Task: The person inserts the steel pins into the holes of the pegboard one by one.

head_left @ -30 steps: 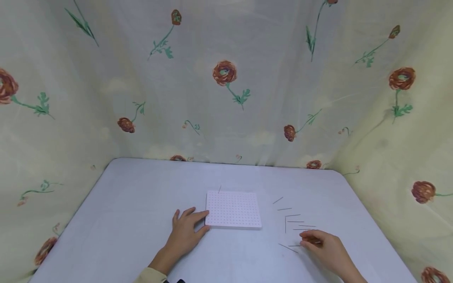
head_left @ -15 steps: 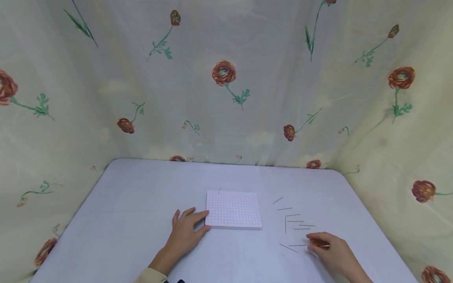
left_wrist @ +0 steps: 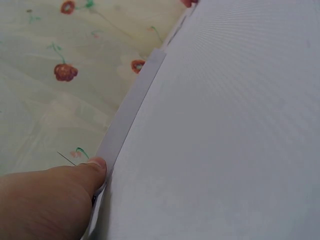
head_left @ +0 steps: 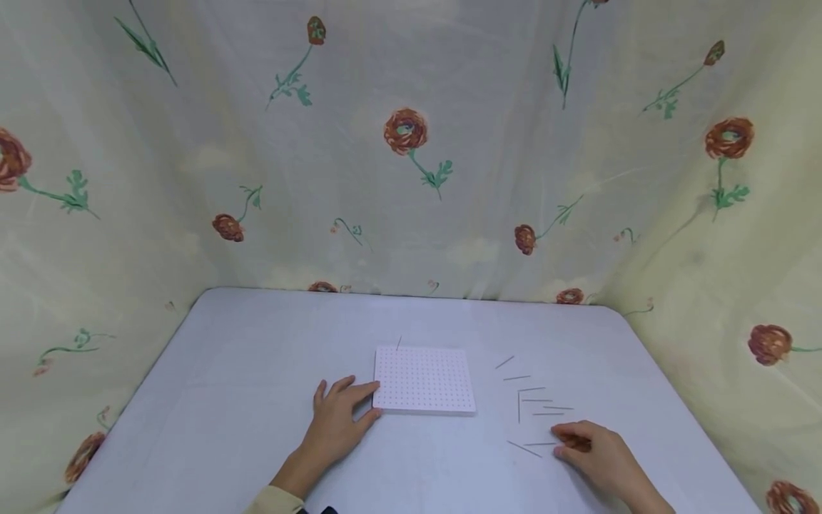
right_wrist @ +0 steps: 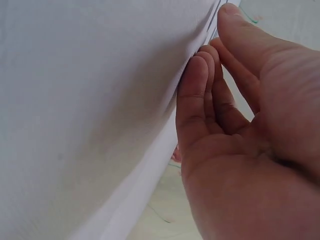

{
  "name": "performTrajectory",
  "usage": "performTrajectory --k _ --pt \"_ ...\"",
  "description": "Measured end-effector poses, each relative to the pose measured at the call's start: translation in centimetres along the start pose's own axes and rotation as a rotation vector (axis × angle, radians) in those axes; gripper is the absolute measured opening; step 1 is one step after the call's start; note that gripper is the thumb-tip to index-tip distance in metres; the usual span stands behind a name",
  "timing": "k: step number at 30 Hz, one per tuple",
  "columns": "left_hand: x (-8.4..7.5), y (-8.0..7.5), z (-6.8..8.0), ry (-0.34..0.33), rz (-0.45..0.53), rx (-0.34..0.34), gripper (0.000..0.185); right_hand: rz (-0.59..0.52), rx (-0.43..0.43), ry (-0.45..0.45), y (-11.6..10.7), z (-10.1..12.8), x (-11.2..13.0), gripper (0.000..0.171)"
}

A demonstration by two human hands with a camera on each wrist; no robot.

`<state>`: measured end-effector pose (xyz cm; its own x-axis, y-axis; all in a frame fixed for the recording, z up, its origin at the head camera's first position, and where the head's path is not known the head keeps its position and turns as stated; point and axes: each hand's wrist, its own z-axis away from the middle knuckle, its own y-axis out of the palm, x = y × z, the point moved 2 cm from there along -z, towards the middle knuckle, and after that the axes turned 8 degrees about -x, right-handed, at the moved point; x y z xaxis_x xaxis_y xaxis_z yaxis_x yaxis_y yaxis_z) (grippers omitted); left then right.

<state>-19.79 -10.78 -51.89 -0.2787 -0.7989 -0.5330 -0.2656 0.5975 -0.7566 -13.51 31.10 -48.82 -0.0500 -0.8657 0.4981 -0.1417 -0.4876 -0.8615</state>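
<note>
A white pegboard (head_left: pixel 424 380) dotted with a grid of small holes lies mid-table. One thin pin (head_left: pixel 399 343) stands up, leaning slightly, at its far left corner. My left hand (head_left: pixel 337 425) rests at the board's left side, thumb and index fingertip touching its edge; the left wrist view shows the thumb against the board's side (left_wrist: pixel 131 112). To the right, my right hand (head_left: pixel 597 457) is low over the table, its fingertips at the right end of a thin grey pin (head_left: pixel 539 444). In the right wrist view, thumb (right_wrist: pixel 240 30) and index finger look slightly apart.
Several more loose pins lie right of the board, among them a slanted pin (head_left: pixel 524 449) near my right hand and another pin (head_left: pixel 504 362) farther back. The white table (head_left: pixel 270 343) ends at a floral curtain (head_left: pixel 449 228) behind and on both sides.
My right hand shifts slightly right, then a little back left, ending with its fingertips at the pin's right end. The left hand and the board stay put.
</note>
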Motion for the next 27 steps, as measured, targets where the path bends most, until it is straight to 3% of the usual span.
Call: performTrajectory --k 14,21,27 --pt "0.04 0.26 0.28 -0.001 -0.006 0.008 0.047 0.042 -0.004 -0.016 0.12 0.02 -0.36 0.028" --pt "0.04 0.02 0.10 0.006 -0.001 -0.008 0.047 0.101 -0.056 -0.089 0.18 -0.53 -0.32 0.020" --pt "0.04 0.03 -0.01 0.004 0.001 -0.003 0.047 0.095 -0.054 -0.073 -0.11 -0.66 0.17 0.011"
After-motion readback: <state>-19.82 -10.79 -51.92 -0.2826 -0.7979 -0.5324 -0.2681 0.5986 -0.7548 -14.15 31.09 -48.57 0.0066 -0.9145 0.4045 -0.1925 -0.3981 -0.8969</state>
